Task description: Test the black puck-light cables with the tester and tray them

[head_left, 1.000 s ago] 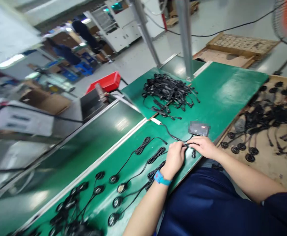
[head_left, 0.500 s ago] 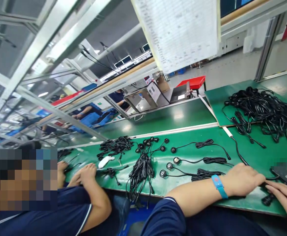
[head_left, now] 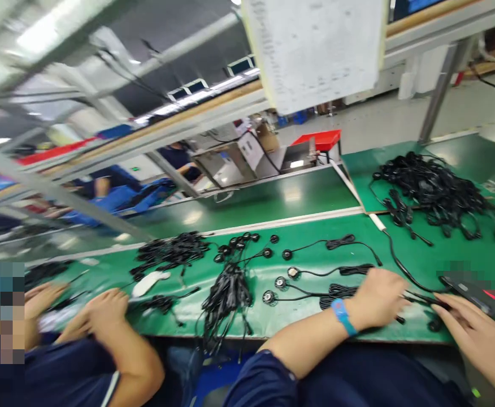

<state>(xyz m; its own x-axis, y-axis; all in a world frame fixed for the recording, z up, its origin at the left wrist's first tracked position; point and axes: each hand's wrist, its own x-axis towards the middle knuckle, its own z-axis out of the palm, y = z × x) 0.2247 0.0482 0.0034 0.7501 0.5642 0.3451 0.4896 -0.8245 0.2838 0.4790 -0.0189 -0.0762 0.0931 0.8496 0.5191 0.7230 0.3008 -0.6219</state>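
Note:
My left hand point(head_left: 381, 299), with a blue wristband point(head_left: 344, 316), has its fingers curled around part of a black cable point(head_left: 419, 298) over the bench's front. The cable runs across to my right hand point(head_left: 474, 325), whose fingers close on its other part; a dark round end point(head_left: 434, 324) hangs below them. Behind my right hand lies a black box-shaped device point(head_left: 480, 294) with a red light, partly blurred out. To the left of my left hand lie several coiled cables point(head_left: 341, 291) with round ends point(head_left: 269, 297). My fingertips are partly hidden.
A big heap of black cables point(head_left: 436, 189) lies at the back right. More bundles point(head_left: 226, 299) lie left of centre, near a white object point(head_left: 149, 282). A co-worker's hands point(head_left: 107, 311) work at the left. A paper sheet point(head_left: 319, 51) hangs above the green bench point(head_left: 307, 316).
My hands have drawn apart, with a length of cable now showing between them. A red light now shows on the black device. The whole view has shifted.

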